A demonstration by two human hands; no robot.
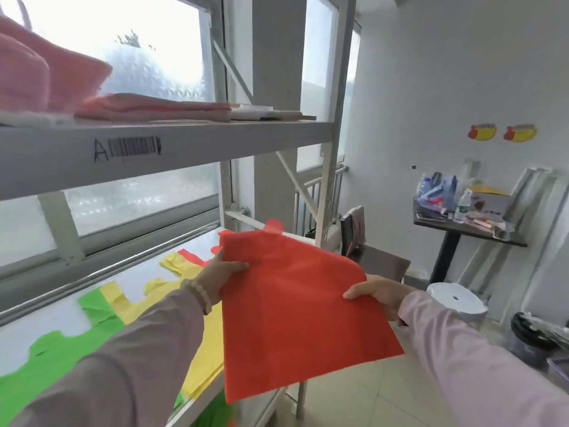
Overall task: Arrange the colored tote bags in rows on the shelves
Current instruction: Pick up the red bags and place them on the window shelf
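The red tote bag (pixel 295 303) is held up in both hands above the right end of the lower shelf (pixel 191 246), not yet lying on it. Much of its near part hangs out past the shelf's front edge, over the tiled floor. It is spread out nearly flat. Its long axis runs away from the person: the straight bottom edge is nearest the camera, and the handle end points to the far side, towards the window and the shelf's upright post, where a rounded red loop shows just above the top edge. The left hand (pixel 220 272), with a bead bracelet (pixel 200 295) at its wrist, pinches the bag's left edge near the far corner, thumb on top and fingers hidden beneath. The right hand (pixel 378 292) grips the right edge about halfway along, thumb on top of the cloth, which curls up slightly there. On the shelf below, a green bag (pixel 61 359) and a yellow bag (pixel 203 349) lie flat side by side, overlapping at their edges, with their handles turned towards the window. Beyond them, parts of another yellow and a red bag show beside the left hand. The upper shelf (pixel 184 146) carries a barcode label (pixel 135 147) on its front beam and folded pink bags (pixel 154 107) on top. To the right, well apart, stands a cluttered side table (pixel 468 232).
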